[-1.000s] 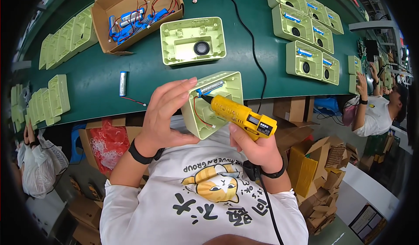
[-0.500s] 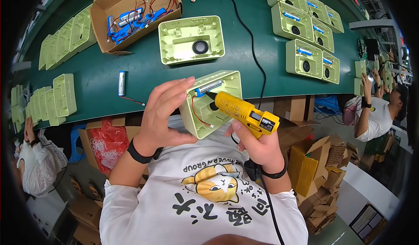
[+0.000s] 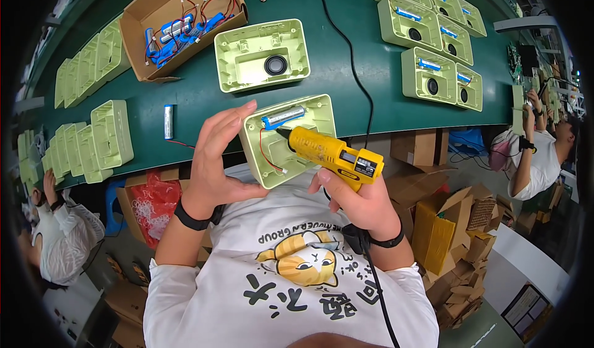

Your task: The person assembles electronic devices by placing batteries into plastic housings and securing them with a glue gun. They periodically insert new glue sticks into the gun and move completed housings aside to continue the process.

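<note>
The pale green casing [image 3: 252, 151], open and tilted, is gripped in the left hand's [image 3: 213, 165] fingers at the desk's [image 3: 337, 100] near edge. Inside lie a blue-and-silver battery [image 3: 284, 117] and a red wire [image 3: 261, 140]. The right hand's [image 3: 365, 205] fingers wrap a yellow glue gun [image 3: 322, 150]. The green desk carries more casings [image 3: 427, 100] and a battery carton [image 3: 133, 44]; other people [image 3: 538, 168] flank it.

Black-lettered shirt [image 3: 288, 286], labelled glue gun [image 3: 331, 152]
</note>
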Tool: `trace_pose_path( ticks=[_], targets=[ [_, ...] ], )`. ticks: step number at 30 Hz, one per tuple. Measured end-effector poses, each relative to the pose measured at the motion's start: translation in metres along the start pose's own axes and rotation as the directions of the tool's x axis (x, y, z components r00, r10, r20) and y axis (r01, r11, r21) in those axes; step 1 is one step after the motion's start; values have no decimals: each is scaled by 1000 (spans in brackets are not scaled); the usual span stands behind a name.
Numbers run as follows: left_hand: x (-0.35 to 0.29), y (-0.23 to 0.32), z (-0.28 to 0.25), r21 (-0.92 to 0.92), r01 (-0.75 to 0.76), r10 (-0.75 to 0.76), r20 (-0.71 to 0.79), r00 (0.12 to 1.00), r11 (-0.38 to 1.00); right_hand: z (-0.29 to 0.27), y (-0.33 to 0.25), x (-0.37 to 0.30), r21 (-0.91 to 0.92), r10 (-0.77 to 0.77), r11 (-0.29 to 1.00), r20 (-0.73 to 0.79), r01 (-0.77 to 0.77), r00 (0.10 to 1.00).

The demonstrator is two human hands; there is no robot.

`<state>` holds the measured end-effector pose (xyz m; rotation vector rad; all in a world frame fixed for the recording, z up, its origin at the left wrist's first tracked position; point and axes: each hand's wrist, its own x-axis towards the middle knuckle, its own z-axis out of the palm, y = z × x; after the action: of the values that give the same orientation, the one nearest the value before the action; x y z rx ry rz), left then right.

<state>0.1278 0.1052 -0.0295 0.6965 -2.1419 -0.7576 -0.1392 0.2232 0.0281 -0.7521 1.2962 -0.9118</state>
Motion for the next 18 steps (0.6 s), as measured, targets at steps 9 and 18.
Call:
trace_pose_path(
  ticks=[9, 18],
  targets=[
    [1, 2, 4, 8, -51, 51, -33, 998, 999, 10, -5, 4, -73, -66, 995, -31, 64, 997],
    [-1, -1, 2, 12, -77, 78, -34, 996, 997, 7, -8, -1, 12, 24, 1000, -118, -23, 993]
  ],
)
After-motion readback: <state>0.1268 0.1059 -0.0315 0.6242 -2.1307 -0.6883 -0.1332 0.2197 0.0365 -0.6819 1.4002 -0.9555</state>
